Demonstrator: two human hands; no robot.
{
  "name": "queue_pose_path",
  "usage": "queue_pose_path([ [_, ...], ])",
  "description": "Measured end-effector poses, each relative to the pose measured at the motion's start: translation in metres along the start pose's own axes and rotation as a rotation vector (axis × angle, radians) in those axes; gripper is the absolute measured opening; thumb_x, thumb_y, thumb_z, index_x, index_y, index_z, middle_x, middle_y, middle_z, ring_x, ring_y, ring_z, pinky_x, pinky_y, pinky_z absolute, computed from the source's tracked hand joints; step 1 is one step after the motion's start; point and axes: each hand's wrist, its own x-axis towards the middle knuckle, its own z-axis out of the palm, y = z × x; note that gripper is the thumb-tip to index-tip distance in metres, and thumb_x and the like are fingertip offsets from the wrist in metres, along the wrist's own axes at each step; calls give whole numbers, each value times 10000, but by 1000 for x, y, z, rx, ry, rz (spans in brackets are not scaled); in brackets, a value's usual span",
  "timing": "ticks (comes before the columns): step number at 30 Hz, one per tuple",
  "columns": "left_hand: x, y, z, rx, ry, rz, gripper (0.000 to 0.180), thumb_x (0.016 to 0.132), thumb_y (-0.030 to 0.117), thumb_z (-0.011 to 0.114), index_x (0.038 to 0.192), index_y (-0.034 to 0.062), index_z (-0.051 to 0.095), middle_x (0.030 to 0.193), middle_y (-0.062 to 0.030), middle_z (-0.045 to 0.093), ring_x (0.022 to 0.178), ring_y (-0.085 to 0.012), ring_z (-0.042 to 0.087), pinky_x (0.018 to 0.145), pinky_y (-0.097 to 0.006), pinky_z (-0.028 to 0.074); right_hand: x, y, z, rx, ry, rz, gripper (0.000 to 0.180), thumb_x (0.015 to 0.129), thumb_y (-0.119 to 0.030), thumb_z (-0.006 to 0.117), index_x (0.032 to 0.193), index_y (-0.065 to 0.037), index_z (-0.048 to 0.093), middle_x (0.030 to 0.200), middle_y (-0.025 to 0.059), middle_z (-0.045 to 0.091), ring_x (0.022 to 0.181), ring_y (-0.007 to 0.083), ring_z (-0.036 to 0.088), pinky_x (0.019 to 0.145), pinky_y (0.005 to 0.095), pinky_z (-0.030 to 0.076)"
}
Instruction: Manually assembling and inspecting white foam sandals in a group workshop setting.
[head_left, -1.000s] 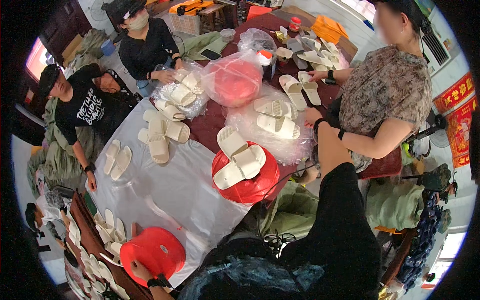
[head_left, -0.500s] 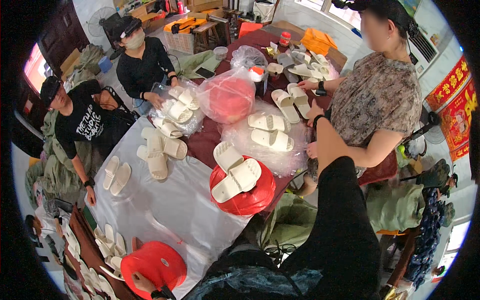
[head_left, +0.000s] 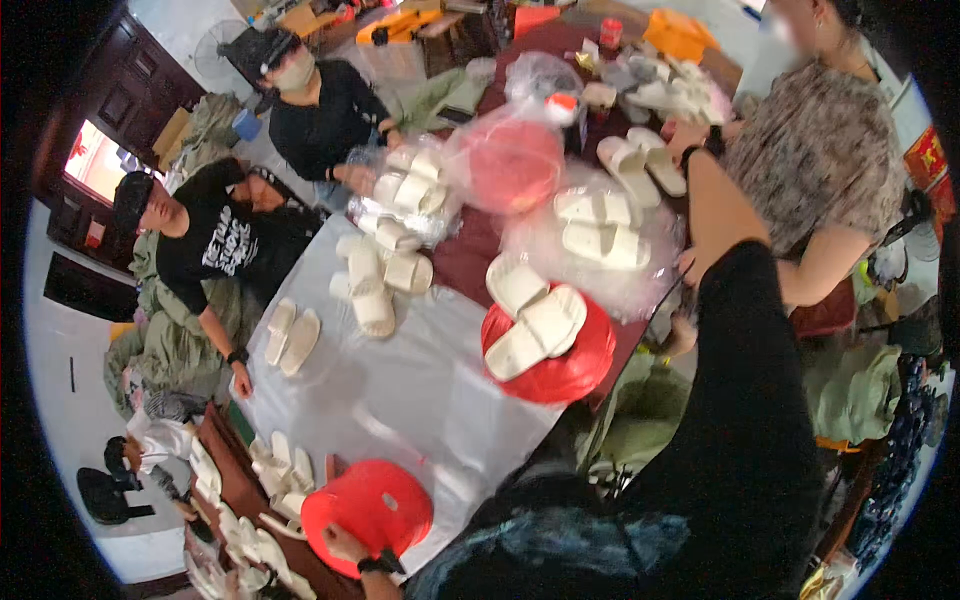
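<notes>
My left hand [head_left: 346, 545] rests on the side of a red drum-shaped roll [head_left: 385, 510] at the near left, its fingers laid against the surface. My right arm reaches far across to the right of the table. There my right hand [head_left: 688, 136] is beside a pair of cream slide slippers [head_left: 640, 165], close to a co-worker's hand. Blur and overlap hide its fingers. Nearer me, two crossed cream slippers [head_left: 535, 330] lie on a shiny red round bundle [head_left: 590, 365]. Another cream pair [head_left: 603, 228] lies on clear plastic wrap [head_left: 650, 285].
Grey sheeting [head_left: 400, 385] covers the near table. On it lie a cream pair [head_left: 293, 338] and a slipper cluster [head_left: 375, 285]. A bagged red bundle [head_left: 515, 165] stands mid-table. One person stands at right, two at left; one handles wrapped slippers [head_left: 410, 185]. More slippers [head_left: 250, 550] lie lower left.
The whole view has shifted, so the table and people appear farther right. My left hand stays on the red roll, and my right arm remains stretched toward the far slippers.
</notes>
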Motion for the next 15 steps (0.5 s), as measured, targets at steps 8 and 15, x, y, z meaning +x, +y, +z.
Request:
queue_pose_path([
  [8, -14, 22, -1, 17, 58, 37, 314, 892, 201, 554, 766, -85, 567, 717, -267, 589, 596, -398, 535, 564, -476, 414, -17, -7, -48, 614, -224, 360, 784, 838, -23, 523, 1489, -211, 129, 930, 247, 635, 491, 316, 629, 418, 418, 535],
  [15, -11, 3, 18, -32, -29, -31, 332, 901, 222, 549, 771, -82, 565, 727, -267, 589, 610, -415, 536, 562, -487, 406, -39, 18, -53, 732, -243, 372, 769, 810, 6, 522, 1469, -184, 175, 814, 239, 636, 491, 276, 643, 398, 404, 527],
])
